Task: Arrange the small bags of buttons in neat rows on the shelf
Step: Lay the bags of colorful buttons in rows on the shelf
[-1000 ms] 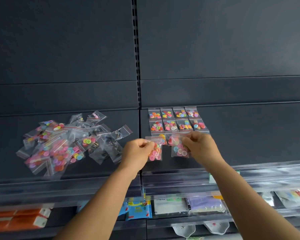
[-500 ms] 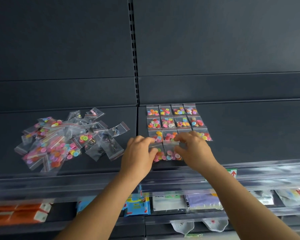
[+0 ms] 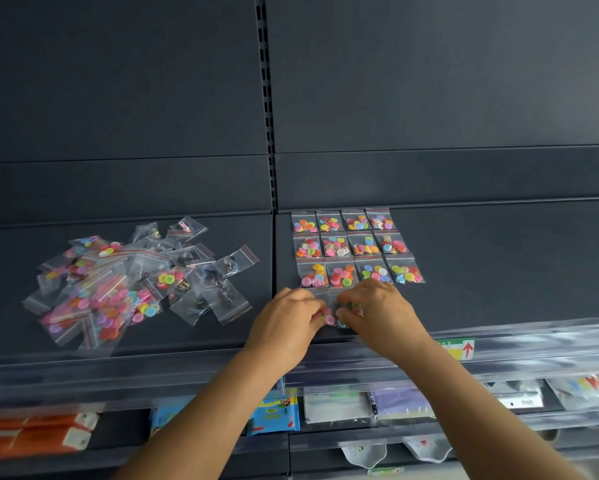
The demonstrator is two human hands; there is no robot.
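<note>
Both hands worked on the shelf [image 3: 499, 265]. The left hand [image 3: 284, 327] and right hand [image 3: 377, 313] had curled fingers [image 3: 348, 308] pinching two bags [image 3: 331, 318] between them, just below the three finished rows [image 3: 357, 247]. The loose pile [image 3: 132, 282] lay well left, nearer the left hand.

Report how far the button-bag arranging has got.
Done: three rows of four small clear bags of coloured buttons lie aligned on the dark grey shelf. In hand: left hand and right hand set two bags starting a fourth row. Left: the jumbled pile of clear bags.
</note>
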